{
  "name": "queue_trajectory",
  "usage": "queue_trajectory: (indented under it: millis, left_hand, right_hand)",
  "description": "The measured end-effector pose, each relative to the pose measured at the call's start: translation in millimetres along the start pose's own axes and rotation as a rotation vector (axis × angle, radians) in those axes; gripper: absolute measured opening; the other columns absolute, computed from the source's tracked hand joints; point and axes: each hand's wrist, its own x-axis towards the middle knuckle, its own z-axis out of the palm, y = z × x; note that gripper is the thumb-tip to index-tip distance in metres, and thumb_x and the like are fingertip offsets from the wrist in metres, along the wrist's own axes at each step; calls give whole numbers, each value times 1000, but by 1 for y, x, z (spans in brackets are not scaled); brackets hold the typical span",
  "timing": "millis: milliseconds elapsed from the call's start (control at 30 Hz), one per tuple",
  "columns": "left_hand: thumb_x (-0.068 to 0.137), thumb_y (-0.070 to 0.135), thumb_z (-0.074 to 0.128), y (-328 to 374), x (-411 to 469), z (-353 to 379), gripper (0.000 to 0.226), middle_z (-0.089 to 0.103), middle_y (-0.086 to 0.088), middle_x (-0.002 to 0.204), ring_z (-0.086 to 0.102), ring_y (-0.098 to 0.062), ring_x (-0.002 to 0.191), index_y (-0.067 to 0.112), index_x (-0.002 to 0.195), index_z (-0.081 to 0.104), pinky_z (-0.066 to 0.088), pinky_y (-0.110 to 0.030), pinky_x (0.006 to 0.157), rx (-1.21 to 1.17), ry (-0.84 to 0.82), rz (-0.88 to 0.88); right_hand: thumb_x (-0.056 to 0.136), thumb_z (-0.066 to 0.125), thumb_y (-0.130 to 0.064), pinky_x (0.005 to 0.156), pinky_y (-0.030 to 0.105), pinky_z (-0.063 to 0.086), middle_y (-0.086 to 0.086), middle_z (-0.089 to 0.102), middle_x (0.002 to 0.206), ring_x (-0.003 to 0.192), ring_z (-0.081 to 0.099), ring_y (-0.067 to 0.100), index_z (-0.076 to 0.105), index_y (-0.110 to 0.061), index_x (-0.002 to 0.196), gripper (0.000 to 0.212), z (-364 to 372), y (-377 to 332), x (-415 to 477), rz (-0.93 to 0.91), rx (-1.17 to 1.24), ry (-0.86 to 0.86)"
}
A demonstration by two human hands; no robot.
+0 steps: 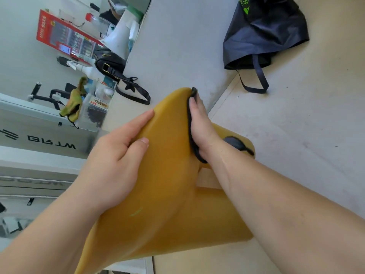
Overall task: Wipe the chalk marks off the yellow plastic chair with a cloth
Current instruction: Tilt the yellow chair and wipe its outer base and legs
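Note:
The yellow plastic chair [167, 184] fills the middle of the head view, its backrest top pointing away from me. My left hand [116, 155] grips the left edge of the backrest, fingers over the rim and thumb on the near face. My right hand [199, 123] presses a dark cloth [190, 123] flat against the right edge of the backrest; more dark cloth [237, 144] shows beyond my wrist. A faint pale green chalk mark [136, 211] sits low on the near face.
A dark bag [264, 32] with a strap lies on the floor at top right. A black handbag [110, 66] and a cluttered shelf with bottles and a red box [65, 36] stand at the left. White cabinets [39, 139] run along the left.

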Motion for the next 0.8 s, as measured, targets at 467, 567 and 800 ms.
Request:
queue_trajectory:
  millis: [467,567,800]
  left_hand:
    - [97,28,47,-3,0,0,46,40,60,115,37,38,105,58,132,50,35,5,79,-59,8,6]
    - [96,29,46,0,-1,1,46,35,63,114,35,40,102,58,131,50,35,4,78,-45,-1,6]
    - [98,24,48,1,1,0,46,38,61,114,36,40,102,57,130,52,33,7,78,-43,3,-11]
  right_hand:
    - [52,39,-109,120,57,29,-13,45,155,139,46,19,35,-68,142,99,-14,93,5,229,137,-75]
    - [80,34,-93,121,52,30,-13,39,159,145,39,16,29,-55,153,82,-13,27,12,90,44,-110]
    - [101,37,-65,128,42,8,-14,17,168,155,10,4,23,-39,159,65,-9,-15,18,-195,-42,-98]
